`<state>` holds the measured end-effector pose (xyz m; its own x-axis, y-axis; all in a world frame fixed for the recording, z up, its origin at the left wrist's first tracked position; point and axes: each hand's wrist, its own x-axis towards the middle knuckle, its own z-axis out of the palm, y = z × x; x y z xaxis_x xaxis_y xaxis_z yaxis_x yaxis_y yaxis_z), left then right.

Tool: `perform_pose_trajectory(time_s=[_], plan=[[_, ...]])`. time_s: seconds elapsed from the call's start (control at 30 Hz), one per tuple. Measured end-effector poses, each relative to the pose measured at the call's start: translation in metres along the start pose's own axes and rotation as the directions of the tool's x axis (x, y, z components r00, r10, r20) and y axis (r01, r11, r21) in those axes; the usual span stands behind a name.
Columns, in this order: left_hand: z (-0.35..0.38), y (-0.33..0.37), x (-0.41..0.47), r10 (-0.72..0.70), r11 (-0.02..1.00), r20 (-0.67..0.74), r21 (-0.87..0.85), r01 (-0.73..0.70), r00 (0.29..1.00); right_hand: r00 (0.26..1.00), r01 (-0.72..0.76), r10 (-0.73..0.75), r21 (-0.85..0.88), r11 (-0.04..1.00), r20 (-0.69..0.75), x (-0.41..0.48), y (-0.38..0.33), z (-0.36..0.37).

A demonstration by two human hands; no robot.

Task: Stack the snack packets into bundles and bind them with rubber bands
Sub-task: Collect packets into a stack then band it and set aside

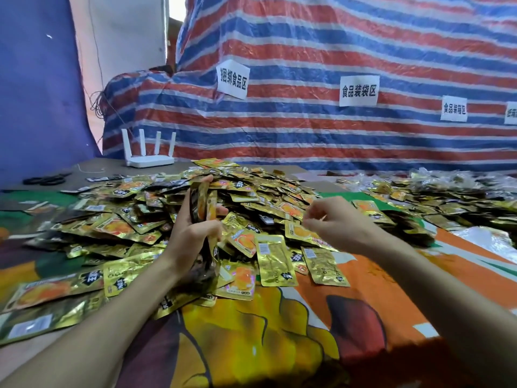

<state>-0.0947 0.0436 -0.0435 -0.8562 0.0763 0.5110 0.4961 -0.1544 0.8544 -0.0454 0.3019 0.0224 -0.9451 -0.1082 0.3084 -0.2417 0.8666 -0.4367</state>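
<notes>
The left hand (193,233) gripped a stack (203,201) of packets on end, fingers and thumb curled round its edges. To the right of that grip the right hand (340,219) hovered, its fingers bent and blurred, and I could not tell whether it pinched anything. The loose pile (268,191) lay behind and beneath both hands.

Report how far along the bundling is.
Done: no bound bundle clearly visible. In hand: the left hand grips a small upright stack of packets; the right hand hovers beside it, blurred. Left: nearly everything; the big loose pile lies unsorted.
</notes>
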Motion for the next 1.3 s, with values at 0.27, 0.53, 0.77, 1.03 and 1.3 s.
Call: perform_pose_trajectory(time_s=[0.27, 0.53, 0.77, 1.03, 1.3], plan=[[-0.005, -0.003, 0.002, -0.173, 0.985, 0.031, 0.002, 0.173, 0.984, 0.986, 0.164, -0.141, 0.365, 0.916, -0.089, 0.056, -0.069, 0.097], [-0.013, -0.005, 0.012, -0.245, 0.955, -0.116, 0.139, 0.260, 0.963, 0.970, 0.231, -0.179, 0.407, 0.884, -0.162, 0.063, -0.056, 0.118], [-0.013, -0.003, 0.009, -0.195, 0.962, -0.125, 0.172, 0.214, 0.973, 0.979, 0.188, -0.202, 0.459, 0.868, -0.019, 0.056, -0.044, 0.108], [-0.014, 0.001, 0.005, -0.168, 0.960, -0.097, 0.211, 0.185, 0.981, 0.964, 0.201, -0.259, 0.486, 0.851, 0.056, 0.052, -0.042, 0.108], [-0.020, 0.010, 0.003, -0.300, 0.947, 0.054, 0.141, 0.290, 0.952, 0.974, 0.209, -0.221, 0.559, 0.803, -0.046, 0.054, -0.040, 0.107]])
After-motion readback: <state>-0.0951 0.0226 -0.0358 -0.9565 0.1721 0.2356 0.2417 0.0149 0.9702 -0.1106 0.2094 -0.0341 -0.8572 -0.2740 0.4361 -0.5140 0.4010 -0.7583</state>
